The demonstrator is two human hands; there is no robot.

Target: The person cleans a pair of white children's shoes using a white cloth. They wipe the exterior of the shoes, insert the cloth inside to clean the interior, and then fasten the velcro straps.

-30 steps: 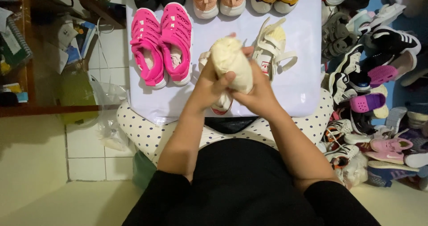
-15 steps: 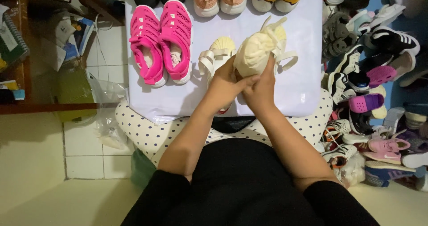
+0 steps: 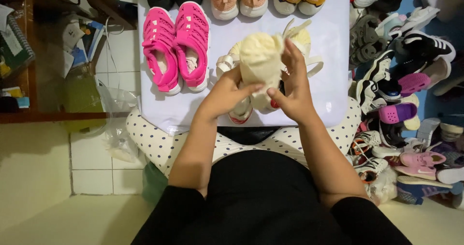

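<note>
I've got the small cream-coloured child's sandal (image 3: 261, 61) lifted off the white sheet (image 3: 333, 46) and up between both hands, sole tilted toward me so I can look it over. My left hand (image 3: 224, 92) is wrapped around its lower part, fingers curled shut on it from the side; my right hand (image 3: 295, 88) pinches its other edge, fingertips pressed against the upper while the thumb braces underneath. Its cream twin (image 3: 303, 42) lies just behind on the sheet, straps splayed loose. To my left the bright pink perforated pair (image 3: 176, 49) sits side by side, toes pointing away, neatly lined up as for display, and a row of peach, black and navy shoes runs along the far edge. On my right, a jumbled heap of shoes (image 3: 401, 80) spills across the floor. Near the wooden shelf sits a yellow-green plastic container (image 3: 82, 97); its label is too blurred to make out.
</note>
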